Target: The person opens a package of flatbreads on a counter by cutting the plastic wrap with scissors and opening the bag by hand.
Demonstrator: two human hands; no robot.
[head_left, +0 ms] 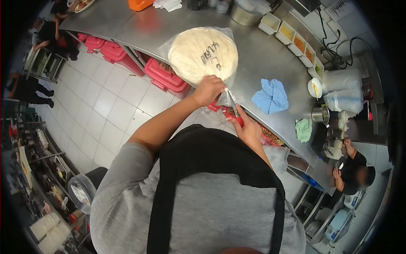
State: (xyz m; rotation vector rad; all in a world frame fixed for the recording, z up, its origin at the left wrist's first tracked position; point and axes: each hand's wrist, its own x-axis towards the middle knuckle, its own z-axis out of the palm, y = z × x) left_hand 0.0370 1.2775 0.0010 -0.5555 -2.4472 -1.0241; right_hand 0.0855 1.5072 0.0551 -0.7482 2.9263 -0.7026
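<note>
A clear plastic bag (230, 36) lies on the steel counter with a thick stack of round, pale flour tortillas (198, 59) inside and black handwriting over them. My left hand (210, 90) is closed on the gathered mouth of the bag at the counter's front edge. In my right hand (249, 130) is a red-handled knife (240, 120), its metal blade touching the twisted end of the plastic near my left fingers. Whether the blade has gone through the plastic cannot be made out.
On the steel counter (249, 55) lie a blue cloth (271, 96) and a green cloth (303, 129). White food containers (286, 33) line its back edge. Red lidded bins (165, 76) stand underneath. A co-worker (355, 169) is at the right; other people stand far left.
</note>
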